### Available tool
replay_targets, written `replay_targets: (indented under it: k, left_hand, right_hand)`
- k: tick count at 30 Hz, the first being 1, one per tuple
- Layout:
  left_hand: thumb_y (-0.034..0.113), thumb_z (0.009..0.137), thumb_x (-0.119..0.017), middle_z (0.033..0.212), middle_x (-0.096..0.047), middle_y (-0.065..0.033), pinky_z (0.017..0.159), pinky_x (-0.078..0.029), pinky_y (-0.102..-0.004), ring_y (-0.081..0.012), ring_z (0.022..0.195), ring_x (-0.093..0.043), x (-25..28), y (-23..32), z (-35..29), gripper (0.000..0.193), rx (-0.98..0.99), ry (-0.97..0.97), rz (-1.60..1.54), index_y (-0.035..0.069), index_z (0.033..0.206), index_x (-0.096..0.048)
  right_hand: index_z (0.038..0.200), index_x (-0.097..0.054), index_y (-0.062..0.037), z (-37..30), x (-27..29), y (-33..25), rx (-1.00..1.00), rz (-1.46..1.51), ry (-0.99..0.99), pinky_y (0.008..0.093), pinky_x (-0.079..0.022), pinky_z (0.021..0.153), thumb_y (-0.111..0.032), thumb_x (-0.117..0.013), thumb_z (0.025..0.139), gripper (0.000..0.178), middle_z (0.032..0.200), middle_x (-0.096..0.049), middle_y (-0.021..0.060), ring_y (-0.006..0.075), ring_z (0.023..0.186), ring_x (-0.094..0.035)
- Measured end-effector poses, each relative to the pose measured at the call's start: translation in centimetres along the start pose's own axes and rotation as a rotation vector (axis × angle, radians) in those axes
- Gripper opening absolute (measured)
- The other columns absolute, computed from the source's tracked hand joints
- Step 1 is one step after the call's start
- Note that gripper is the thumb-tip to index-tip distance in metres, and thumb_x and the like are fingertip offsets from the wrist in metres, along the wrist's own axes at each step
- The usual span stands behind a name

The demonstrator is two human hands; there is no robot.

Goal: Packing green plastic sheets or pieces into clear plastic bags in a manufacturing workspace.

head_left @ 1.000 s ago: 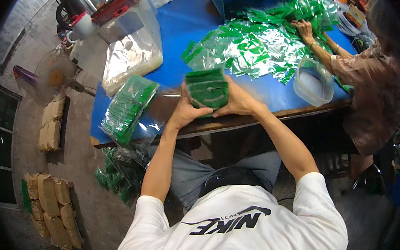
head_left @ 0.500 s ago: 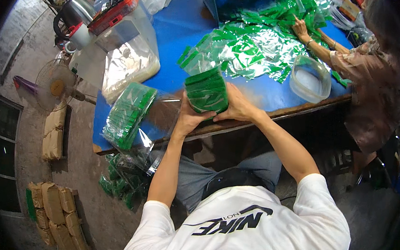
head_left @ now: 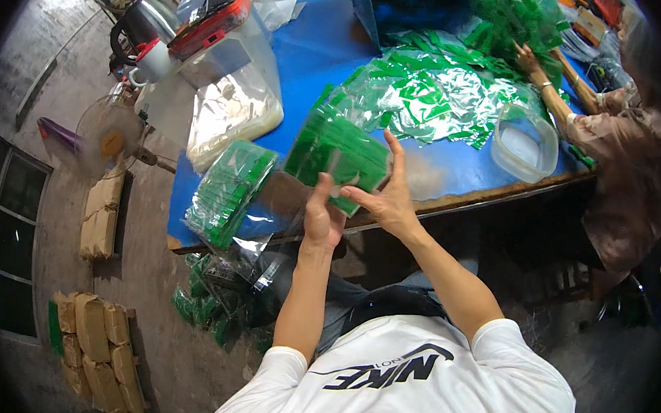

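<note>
We hold the green bundle (head_left: 341, 147) between both hands, tilted, above the blue table's (head_left: 317, 31) near edge. It lies just ahead of our left hand (head_left: 325, 220) and leftward of our right hand (head_left: 393, 197), both gripping; its long axis we cannot tell.

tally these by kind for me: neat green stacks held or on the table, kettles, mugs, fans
Neat green stacks of flat plastic packets: 2 (held stack; other stack on the blue tabletop)
Silver kettle with black handle: 1
White mug with red top: 1
Round caged fan: 1
Total: 5
</note>
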State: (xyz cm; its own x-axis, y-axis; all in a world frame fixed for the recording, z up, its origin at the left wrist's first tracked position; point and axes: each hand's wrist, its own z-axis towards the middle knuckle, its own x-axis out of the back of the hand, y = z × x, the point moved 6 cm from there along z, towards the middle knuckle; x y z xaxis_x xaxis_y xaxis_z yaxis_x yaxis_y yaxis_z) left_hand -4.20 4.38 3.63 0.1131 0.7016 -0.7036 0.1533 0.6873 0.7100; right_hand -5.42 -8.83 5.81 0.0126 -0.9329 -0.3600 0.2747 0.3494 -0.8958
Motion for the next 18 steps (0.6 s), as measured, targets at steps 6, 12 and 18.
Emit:
replay_targets:
  k: [6, 12, 18]
  left_hand:
    - [0.051, 0.099, -0.052, 0.133, -0.057, -0.0114, 0.102, -0.046, -0.0425, -0.0242, 0.119, -0.057, 0.1, -0.9, -0.5, 0.061, -0.412, 0.35, 0.179, 0.005, 0.14, -0.049]
    - [0.057, 0.098, -0.051, 0.133, -0.051, -0.0139, 0.11, -0.035, -0.0445, -0.0248, 0.124, -0.049, -4.2, 4.6, -3.4, 0.073, -0.375, 0.003, 0.089, 0.001, 0.143, -0.039]
    - [0.034, 0.092, -0.07, 0.126, -0.051, -0.0125, 0.107, -0.038, -0.0366, -0.0205, 0.119, -0.051, -8.8, 6.8, -2.0, 0.072, -0.098, -0.205, 0.38, 0.001, 0.143, -0.033]
  right_hand:
    - [0.155, -0.009, -0.007, -0.2, -0.8, 0.3, 0.06, -0.002, -0.067, 0.0383, -0.047, 0.102, -0.008, -0.088, 0.073, 0.114, 0.134, -0.05, 0.0171, 0.0253, 0.121, -0.054]
    - [0.155, -0.02, -0.0071, 1.1, 4.1, 1.5, -0.154, 0.398, -0.252, 0.0398, -0.049, 0.103, -0.035, -0.089, 0.073, 0.11, 0.132, -0.057, 0.0112, 0.0236, 0.119, -0.059]
    - [0.143, -0.046, -0.0016, -1.0, 6.3, 7.4, -0.433, 0.771, -0.347, 0.0448, -0.049, 0.106, -0.059, -0.083, 0.069, 0.1, 0.139, -0.056, 0.0151, 0.0273, 0.124, -0.058]
